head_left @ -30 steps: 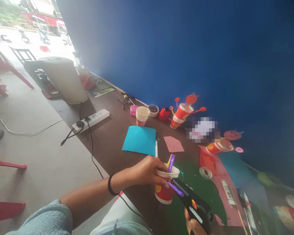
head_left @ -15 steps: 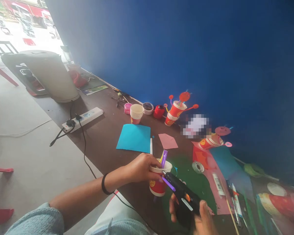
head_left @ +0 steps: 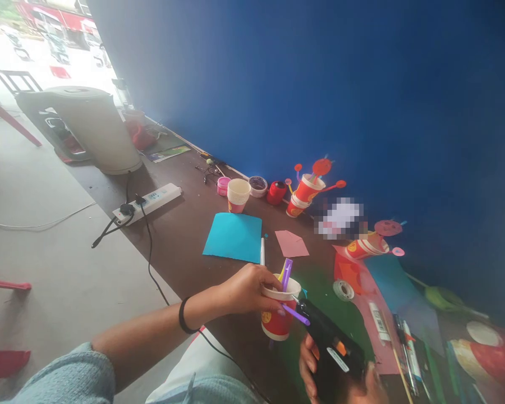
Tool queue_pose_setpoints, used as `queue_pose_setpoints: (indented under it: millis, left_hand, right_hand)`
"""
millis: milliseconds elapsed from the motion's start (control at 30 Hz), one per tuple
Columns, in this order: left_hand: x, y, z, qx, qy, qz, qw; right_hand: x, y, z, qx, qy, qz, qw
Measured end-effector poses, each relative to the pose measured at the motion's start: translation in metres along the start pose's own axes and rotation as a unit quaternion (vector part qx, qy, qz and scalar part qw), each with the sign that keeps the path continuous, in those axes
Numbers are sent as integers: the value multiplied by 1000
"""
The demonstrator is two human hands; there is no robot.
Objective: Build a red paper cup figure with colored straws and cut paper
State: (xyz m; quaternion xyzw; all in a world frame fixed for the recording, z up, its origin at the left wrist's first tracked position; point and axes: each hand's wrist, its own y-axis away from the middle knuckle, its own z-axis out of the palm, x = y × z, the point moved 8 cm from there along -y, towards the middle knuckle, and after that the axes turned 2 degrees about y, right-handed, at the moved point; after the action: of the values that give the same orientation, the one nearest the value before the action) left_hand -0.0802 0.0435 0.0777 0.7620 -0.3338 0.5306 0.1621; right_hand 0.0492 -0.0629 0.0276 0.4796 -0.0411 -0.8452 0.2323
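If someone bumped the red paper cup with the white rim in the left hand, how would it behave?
The red paper cup with the white rim is probably light, being open-topped and paper-looking. Let go, it might tip easily, since it narrows toward its base and an upright purple strip rises above the rim.

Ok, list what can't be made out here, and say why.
All in the head view:
- Upper left of the held cup: covered by the left hand.
- Lower part of the right hand: cut off by the bottom edge.
- Label lettering on the glue gun: too small.
- What the pale thing is: pixelated over.
- What the red-and-cream thing is: blurred.
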Motion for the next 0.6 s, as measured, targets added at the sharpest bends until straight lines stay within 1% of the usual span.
queue_pose_setpoints:
  millis: [100,167,267,433,500,600]
  left_hand:
    - [2,1,0,-1,2,2,1000]
    - [3,1,0,-1,-2,2,1000]
    - [4,1,0,-2,-9,7,1000]
    - [7,1,-2,2,-5,11,1000]
    - [7,1,-2,2,-11,8,1000]
    - [7,1,-1,-1,-19,7,1000]
  right_hand:
    - [11,-2,-8,-18,13,23,999]
    - [15,-3,-14,-10,15,31,999]
    - [14,-2,-19,8,10,31,999]
    - [10,0,-13,-21,-3,61,998]
    - [8,0,-11,-23,-9,68,997]
    - [5,2,-8,-18,-14,53,998]
